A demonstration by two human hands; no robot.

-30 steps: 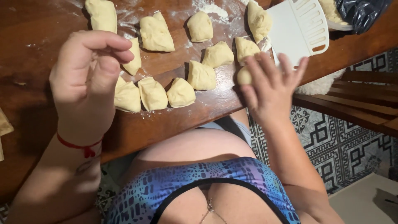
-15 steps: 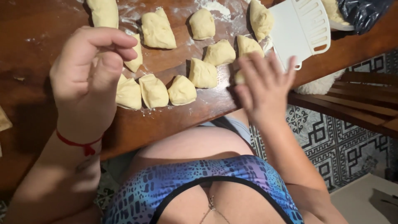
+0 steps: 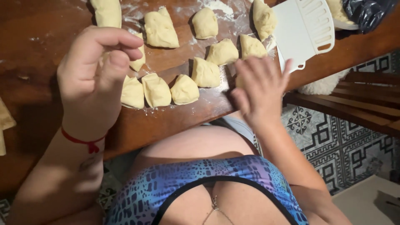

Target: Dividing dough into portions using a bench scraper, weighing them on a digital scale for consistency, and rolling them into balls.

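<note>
Several pale dough pieces lie on the floured dark wooden table [image 3: 37, 50], among them a front row of three [image 3: 156, 89] and a larger one [image 3: 160, 29] further back. My left hand [image 3: 93, 71] hovers above the left end of that row, fingers curled and thumb against the fingertips, nothing visible in it. My right hand [image 3: 260, 89] lies flat with fingers spread at the table's front edge, over a dough piece [image 3: 238, 81] that is almost wholly hidden. Right beside its fingertips sits another dough piece [image 3: 252, 46].
A white slotted plastic scraper [image 3: 304, 29] rests on the table just beyond my right hand. A dark plastic bag [image 3: 368, 12] is at the far right corner. A wooden bench [image 3: 358, 104] and patterned floor tiles [image 3: 333, 141] lie right of the table.
My right hand has slid slightly left and toward me along the table edge over the dough piece. My left hand has stayed in place.
</note>
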